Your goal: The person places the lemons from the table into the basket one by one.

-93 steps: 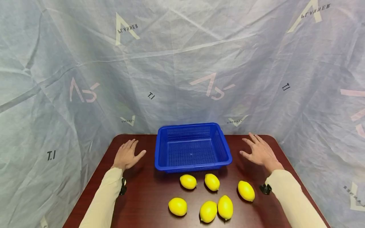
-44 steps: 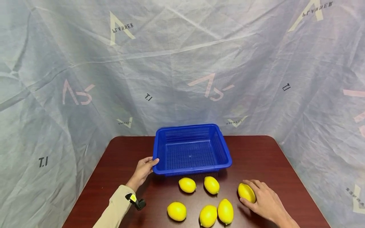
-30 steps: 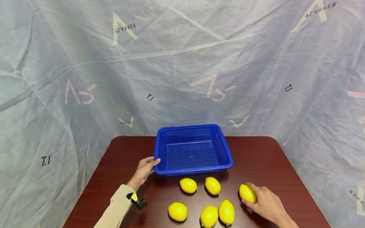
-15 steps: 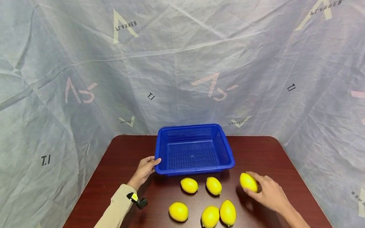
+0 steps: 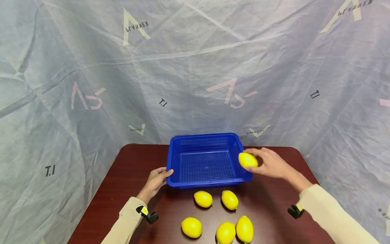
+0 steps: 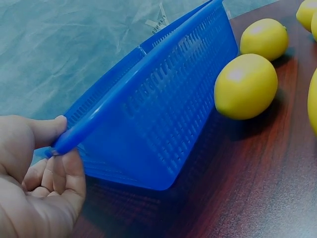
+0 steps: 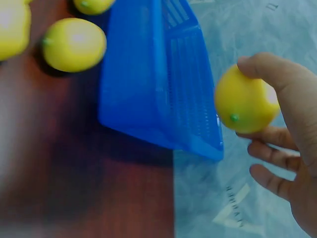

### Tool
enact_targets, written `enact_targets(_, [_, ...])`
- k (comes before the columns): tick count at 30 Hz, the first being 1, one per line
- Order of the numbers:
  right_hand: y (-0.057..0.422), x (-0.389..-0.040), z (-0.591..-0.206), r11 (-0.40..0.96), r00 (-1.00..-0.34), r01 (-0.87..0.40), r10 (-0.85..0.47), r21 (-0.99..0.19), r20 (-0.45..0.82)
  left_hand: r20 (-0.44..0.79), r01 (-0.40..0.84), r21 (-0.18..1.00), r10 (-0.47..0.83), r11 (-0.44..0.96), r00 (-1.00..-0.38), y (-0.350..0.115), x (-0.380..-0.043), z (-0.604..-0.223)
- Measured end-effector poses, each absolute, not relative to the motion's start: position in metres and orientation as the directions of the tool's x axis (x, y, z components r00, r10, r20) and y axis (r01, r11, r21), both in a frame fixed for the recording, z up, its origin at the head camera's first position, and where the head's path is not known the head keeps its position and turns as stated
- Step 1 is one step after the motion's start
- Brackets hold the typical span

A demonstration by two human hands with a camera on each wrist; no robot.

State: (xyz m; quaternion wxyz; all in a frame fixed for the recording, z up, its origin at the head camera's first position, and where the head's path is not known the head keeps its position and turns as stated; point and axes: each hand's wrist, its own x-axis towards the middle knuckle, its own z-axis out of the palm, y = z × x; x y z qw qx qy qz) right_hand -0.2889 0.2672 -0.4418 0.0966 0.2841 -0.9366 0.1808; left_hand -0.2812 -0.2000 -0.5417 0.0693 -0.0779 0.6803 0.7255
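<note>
A blue perforated plastic basket (image 5: 210, 183) stands on the dark red table, its inside bare. My left hand (image 5: 155, 182) pinches the basket's left rim near the front corner, thumb on top and fingers curled below, as the left wrist view shows. In my right hand (image 5: 269, 163) a yellow lemon (image 5: 248, 160) is gripped between thumb and fingers. It is held up at the basket's right rim, overlapping that rim in the head view. The right wrist view shows the lemon (image 7: 246, 100) with its green tip toward the camera.
Two lemons, one left (image 5: 203, 199) and one right (image 5: 230, 200), lie close in front of the basket. Nearer the front edge are a single lemon (image 5: 191, 227) and a side-by-side pair (image 5: 225, 232). A grey printed cloth (image 5: 189, 67) hangs behind the table (image 5: 137, 159).
My left hand went from the table to the basket's rim and stays there. My right hand took hold of the rightmost lemon, lifted it and carried it up and left to the basket's right side.
</note>
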Motion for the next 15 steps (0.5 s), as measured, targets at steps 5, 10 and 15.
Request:
enact_targets(5, [0.25,-0.332,-0.423,0.714,-0.776,-0.63,-0.599,-0.304,0.2,-0.204,-0.204,0.976,-0.002,-0.072,-0.979,-0.199,-0.281,-0.542])
enact_targets(10, [0.231,-0.366,-0.416,0.715,-0.768,-0.625,-0.634,-0.313,0.087,-0.196,-0.195,0.978,-0.005,-0.073,-0.981,-0.198,-0.28,-0.543])
enact_targets(15, [0.212,-0.393,-0.421,0.752,-0.778,-0.606,-0.628,-0.259,-0.002,-0.189,-0.188,0.98,-0.003,-0.072,-0.982,-0.2,-0.281,-0.544])
